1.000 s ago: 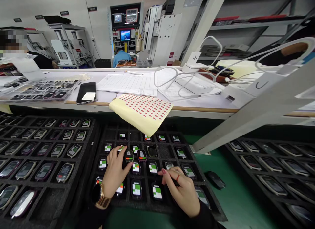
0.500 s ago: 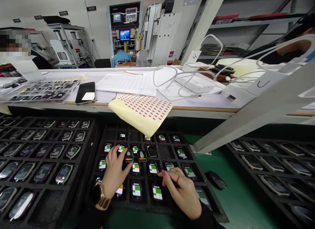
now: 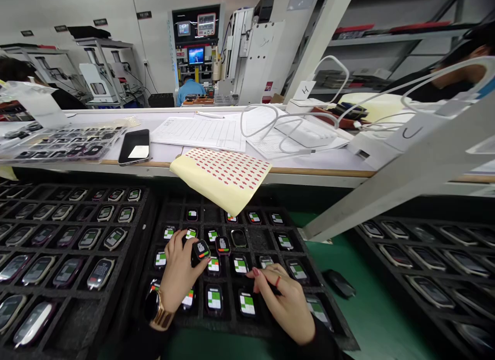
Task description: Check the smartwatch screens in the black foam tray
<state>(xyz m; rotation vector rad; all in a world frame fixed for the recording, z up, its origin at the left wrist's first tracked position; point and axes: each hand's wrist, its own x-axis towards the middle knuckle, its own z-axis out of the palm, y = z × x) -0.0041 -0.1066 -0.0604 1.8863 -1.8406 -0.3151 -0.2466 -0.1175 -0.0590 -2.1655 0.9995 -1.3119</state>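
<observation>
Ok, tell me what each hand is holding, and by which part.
The left hand grips a watch by its case edges, tilted above the tray. The right hand holds nothing; its fingers rest on the tray.

A pale yellow sheet of red dot stickers [image 3: 226, 177] overhangs the bench edge beyond the fingers; a black phone [image 3: 134, 146] lies farther left; white cables [image 3: 278, 124] coil over printed papers [image 3: 201, 132].

Gold wristwatch [image 3: 158, 309] on left wrist, dark sleeves, red-painted nails, red ring
</observation>
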